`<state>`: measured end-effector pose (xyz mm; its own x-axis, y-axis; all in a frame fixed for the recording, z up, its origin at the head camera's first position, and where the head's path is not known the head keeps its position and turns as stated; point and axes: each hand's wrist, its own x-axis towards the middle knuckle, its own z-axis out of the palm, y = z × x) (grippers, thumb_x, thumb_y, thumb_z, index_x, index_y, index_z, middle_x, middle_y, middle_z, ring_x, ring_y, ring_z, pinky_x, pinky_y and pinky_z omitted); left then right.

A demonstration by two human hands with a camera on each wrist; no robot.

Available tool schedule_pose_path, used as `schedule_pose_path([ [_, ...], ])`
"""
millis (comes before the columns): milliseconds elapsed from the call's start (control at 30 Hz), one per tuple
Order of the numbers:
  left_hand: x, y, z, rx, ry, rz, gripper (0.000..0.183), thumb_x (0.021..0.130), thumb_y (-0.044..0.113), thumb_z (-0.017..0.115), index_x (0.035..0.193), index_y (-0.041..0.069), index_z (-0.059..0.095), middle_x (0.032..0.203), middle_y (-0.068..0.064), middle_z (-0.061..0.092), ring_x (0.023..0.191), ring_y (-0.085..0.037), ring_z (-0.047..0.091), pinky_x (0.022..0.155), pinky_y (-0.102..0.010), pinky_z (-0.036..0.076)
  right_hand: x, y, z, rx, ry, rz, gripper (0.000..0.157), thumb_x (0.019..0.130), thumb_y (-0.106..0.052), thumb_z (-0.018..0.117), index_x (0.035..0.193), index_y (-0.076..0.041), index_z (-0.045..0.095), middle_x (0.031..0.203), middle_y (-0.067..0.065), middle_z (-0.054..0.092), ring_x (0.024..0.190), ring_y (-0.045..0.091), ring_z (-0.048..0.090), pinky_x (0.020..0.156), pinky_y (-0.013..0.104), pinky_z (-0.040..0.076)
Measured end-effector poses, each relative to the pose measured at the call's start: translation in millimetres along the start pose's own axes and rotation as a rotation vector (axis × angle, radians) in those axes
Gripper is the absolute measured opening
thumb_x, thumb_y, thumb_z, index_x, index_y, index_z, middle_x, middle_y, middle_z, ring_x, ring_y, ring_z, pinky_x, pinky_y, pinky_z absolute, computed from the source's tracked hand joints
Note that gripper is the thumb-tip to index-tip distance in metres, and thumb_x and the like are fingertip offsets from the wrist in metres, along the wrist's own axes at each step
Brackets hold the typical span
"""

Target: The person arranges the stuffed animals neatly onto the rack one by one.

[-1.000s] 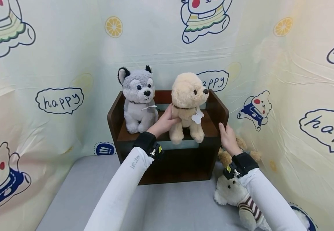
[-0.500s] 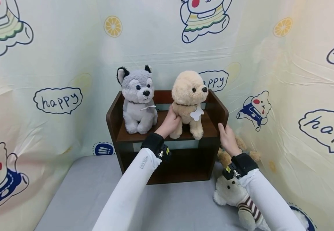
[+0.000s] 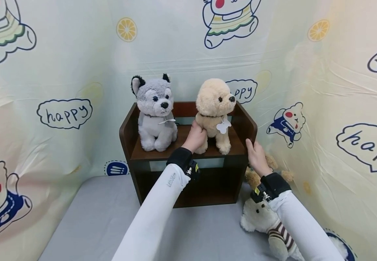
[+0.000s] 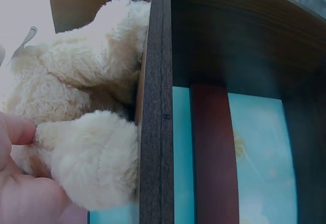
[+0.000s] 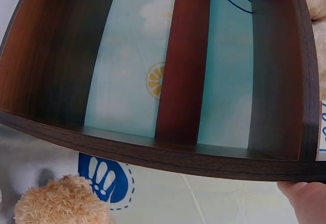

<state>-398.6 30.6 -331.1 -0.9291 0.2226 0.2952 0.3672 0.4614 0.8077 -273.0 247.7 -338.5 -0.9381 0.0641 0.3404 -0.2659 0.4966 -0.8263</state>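
Observation:
On the upper board of a dark brown shelf (image 3: 188,157), a cream plush dog (image 3: 215,105) with a white tag sits facing right. My left hand (image 3: 195,137) holds it by its side near the front leg. In the left wrist view, thumb and finger press into the fur of the plush dog (image 4: 76,86), whose paws lie at the board's edge. A grey plush husky (image 3: 157,116) sits upright on the same board, to the left. My right hand (image 3: 257,156) rests against the outer right side of the shelf; in the right wrist view only a small part of it shows.
Right of the shelf, a white plush toy (image 3: 260,215) in a striped top lies on the grey surface (image 3: 87,217). Behind it is a curly brown plush (image 3: 253,177), partly hidden by my right arm. Printed curtains (image 3: 87,47) hang behind and at both sides.
My left hand has moved slightly right and back with the cream plush dog, which now sits a little deeper on the board. The right hand has stayed at the shelf's side.

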Motion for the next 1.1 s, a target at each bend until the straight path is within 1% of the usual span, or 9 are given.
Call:
schedule_pose_path([
  [67, 21.7, -27.0, 13.2, 0.033, 0.026, 0.016, 0.051, 0.091, 0.018, 0.036, 0.132, -0.006, 0.017, 0.131, -0.023, 0.033, 0.122, -0.028, 0.034, 0.097, -0.028, 0.033, 0, 1, 0.0, -0.002, -0.002, 0.001, 0.054, 0.1, -0.037, 0.023, 0.13, 0.005, 0.036, 0.122, 0.027, 0.045, 0.108, 0.037, 0.045, 0.087, 0.045, 0.037],
  [133, 19.2, -23.6, 10.9, 0.015, 0.016, -0.009, 0.053, 0.092, 0.02, 0.038, 0.134, -0.003, 0.016, 0.133, -0.021, 0.032, 0.124, -0.026, 0.033, 0.098, -0.028, 0.032, 0, 1, 0.1, 0.0, -0.003, 0.002, 0.054, 0.1, -0.038, 0.023, 0.13, 0.005, 0.035, 0.122, 0.027, 0.045, 0.108, 0.038, 0.045, 0.088, 0.046, 0.037],
  [367, -35.0, 43.4, -22.0, -0.039, -0.057, -0.134, 0.053, 0.095, 0.013, 0.035, 0.139, -0.006, 0.011, 0.141, -0.023, 0.026, 0.131, -0.029, 0.026, 0.107, -0.036, 0.024, 2, 4, 0.8, 0.001, -0.007, 0.003, 0.054, 0.1, -0.038, 0.024, 0.132, 0.004, 0.034, 0.125, 0.028, 0.044, 0.112, 0.038, 0.043, 0.091, 0.049, 0.036],
  [500, -9.7, -3.0, -6.2, 0.03, -0.044, -0.004, 0.06, 0.096, 0.029, 0.032, 0.139, -0.006, 0.011, 0.139, -0.024, 0.026, 0.129, -0.029, 0.026, 0.104, -0.031, 0.026, 2, 4, 0.6, 0.003, -0.004, 0.005, 0.054, 0.1, -0.038, 0.024, 0.131, 0.004, 0.034, 0.125, 0.028, 0.043, 0.112, 0.038, 0.043, 0.092, 0.049, 0.036],
  [600, -10.8, -6.6, -8.4, 0.056, -0.076, 0.011, 0.066, 0.095, 0.034, 0.034, 0.141, -0.006, 0.007, 0.143, -0.023, 0.021, 0.132, -0.027, 0.022, 0.105, -0.028, 0.024, 3, 3, 0.5, -0.005, 0.002, 0.007, 0.054, 0.1, -0.038, 0.024, 0.132, 0.004, 0.034, 0.128, 0.027, 0.043, 0.114, 0.038, 0.043, 0.094, 0.05, 0.035],
  [733, -54.9, 54.4, -39.9, 0.056, -0.176, -0.084, 0.068, 0.095, 0.022, 0.042, 0.141, -0.01, 0.004, 0.146, -0.025, 0.014, 0.135, -0.029, 0.017, 0.109, -0.035, 0.02, 3, 2, 1.2, -0.004, 0.007, 0.009, 0.054, 0.1, -0.038, 0.024, 0.134, 0.004, 0.033, 0.131, 0.028, 0.041, 0.118, 0.038, 0.041, 0.097, 0.051, 0.034],
  [767, -60.5, 60.4, -44.5, 0.063, -0.198, -0.082, 0.068, 0.095, 0.021, 0.043, 0.14, -0.011, 0.003, 0.146, -0.026, 0.013, 0.135, -0.03, 0.017, 0.109, -0.036, 0.02, 3, 2, 1.6, -0.004, 0.009, 0.01, 0.054, 0.1, -0.037, 0.024, 0.133, 0.004, 0.033, 0.131, 0.028, 0.041, 0.118, 0.038, 0.041, 0.097, 0.051, 0.034],
  [867, -59.2, 55.0, -51.7, 0.124, -0.282, -0.069, 0.072, 0.093, 0.025, 0.045, 0.141, -0.01, 0.004, 0.148, -0.024, 0.013, 0.134, -0.028, 0.02, 0.108, -0.034, 0.023, 3, 2, 2.4, -0.003, 0.009, 0.011, 0.054, 0.1, -0.037, 0.025, 0.133, 0.004, 0.034, 0.131, 0.028, 0.041, 0.118, 0.038, 0.041, 0.097, 0.051, 0.034],
  [1100, -68.1, 70.8, -70.8, 0.202, -0.499, -0.122, 0.069, 0.091, 0.027, 0.045, 0.142, -0.006, 0.014, 0.147, -0.019, 0.02, 0.132, -0.026, 0.025, 0.106, -0.033, 0.025, 3, 1, 1.2, 0.005, 0.01, 0.03, 0.055, 0.1, -0.038, 0.024, 0.131, 0.006, 0.035, 0.127, 0.027, 0.043, 0.112, 0.037, 0.044, 0.094, 0.05, 0.036],
])
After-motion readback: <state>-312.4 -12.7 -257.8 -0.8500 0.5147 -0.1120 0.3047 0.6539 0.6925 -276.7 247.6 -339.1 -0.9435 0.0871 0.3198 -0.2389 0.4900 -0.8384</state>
